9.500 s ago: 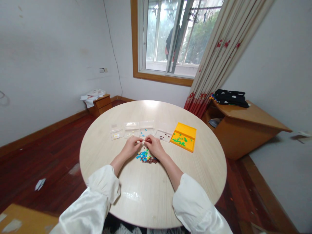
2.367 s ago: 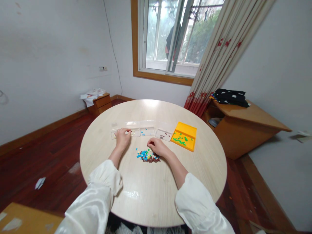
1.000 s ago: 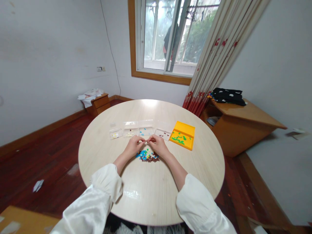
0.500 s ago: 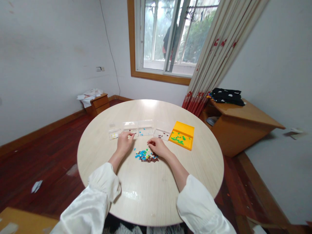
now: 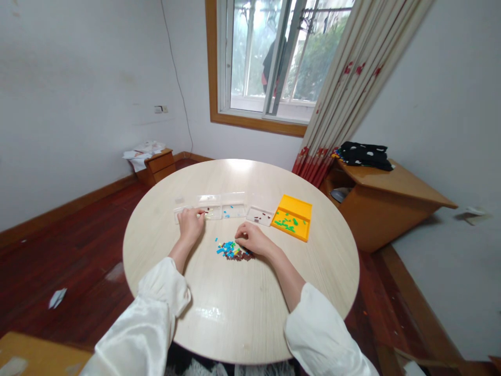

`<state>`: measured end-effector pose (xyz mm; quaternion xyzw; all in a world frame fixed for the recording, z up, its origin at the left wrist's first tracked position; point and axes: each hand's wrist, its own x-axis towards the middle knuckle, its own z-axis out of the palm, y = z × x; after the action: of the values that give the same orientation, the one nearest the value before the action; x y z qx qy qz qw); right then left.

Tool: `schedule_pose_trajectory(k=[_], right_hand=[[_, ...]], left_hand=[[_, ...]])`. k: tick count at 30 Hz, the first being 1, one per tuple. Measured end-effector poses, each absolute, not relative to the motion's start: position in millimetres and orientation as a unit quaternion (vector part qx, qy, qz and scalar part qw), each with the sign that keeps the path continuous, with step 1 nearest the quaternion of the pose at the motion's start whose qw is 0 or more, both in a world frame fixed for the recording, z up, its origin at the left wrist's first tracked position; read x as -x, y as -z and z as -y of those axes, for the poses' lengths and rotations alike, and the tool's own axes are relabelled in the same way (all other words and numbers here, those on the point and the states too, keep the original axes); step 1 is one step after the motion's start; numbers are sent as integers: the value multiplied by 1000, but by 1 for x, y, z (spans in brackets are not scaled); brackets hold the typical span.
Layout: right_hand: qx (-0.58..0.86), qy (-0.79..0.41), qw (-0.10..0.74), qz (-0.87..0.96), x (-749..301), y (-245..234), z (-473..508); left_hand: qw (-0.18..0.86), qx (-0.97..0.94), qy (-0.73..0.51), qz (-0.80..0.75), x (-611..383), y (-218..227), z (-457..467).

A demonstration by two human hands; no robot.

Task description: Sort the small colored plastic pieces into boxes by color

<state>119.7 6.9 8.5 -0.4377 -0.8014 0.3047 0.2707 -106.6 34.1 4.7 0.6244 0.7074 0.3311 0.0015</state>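
My left hand [image 5: 190, 224] is at the clear boxes on the left, its fingertips pinched on what looks like a small brown building brick [image 5: 204, 212]. It covers part of the leftmost clear box [image 5: 177, 215]; the clear box beside it [image 5: 218, 214] holds a few brown and pale pieces. My right hand [image 5: 252, 237] is closed over the upper right of a mixed brick pile [image 5: 230, 250] of blue, brown, yellow and green pieces. Its fingertips are pressed together; what they hold, if anything, is too small to tell.
Along the row stand a clear box with blue bricks [image 5: 234, 211], a clear box with brown bricks [image 5: 259, 215] and an open yellow box [image 5: 297, 205] with green bricks. All rest on a round pale table [image 5: 242, 303]. A wooden desk [image 5: 376, 209] stands to the right.
My left hand has moved left, further over the leftmost clear box. My right hand has shifted slightly, its fingertips lowering toward the pile.
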Motion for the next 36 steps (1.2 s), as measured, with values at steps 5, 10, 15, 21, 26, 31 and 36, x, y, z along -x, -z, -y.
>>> schedule_pose_trajectory(k=[5,10,15,21,26,31,36], right_hand=[[441,-282,268,809,-119,-8,-7],[470,-280,287,786,-117,-10,-6],[486,-290,347,748,-116,-10,-8],[473,-277,407,730,-115,-5,-11],[442,-289,436,729,-113,-6,-10],[428,-315,451,717,-113,-7,-10],[419,-333,459,709,-111,-6,-10]], left_hand=[[1,-623,-318,-714,105,-7,-33],[4,-616,-342,-709,106,-6,-34],[19,-623,-415,-662,100,-5,-31],[137,-698,-443,-546,74,-5,-16],[191,-758,-405,-474,55,-4,-6],[184,-773,-407,-450,54,-3,-6],[167,-782,-422,-427,56,-1,-8]])
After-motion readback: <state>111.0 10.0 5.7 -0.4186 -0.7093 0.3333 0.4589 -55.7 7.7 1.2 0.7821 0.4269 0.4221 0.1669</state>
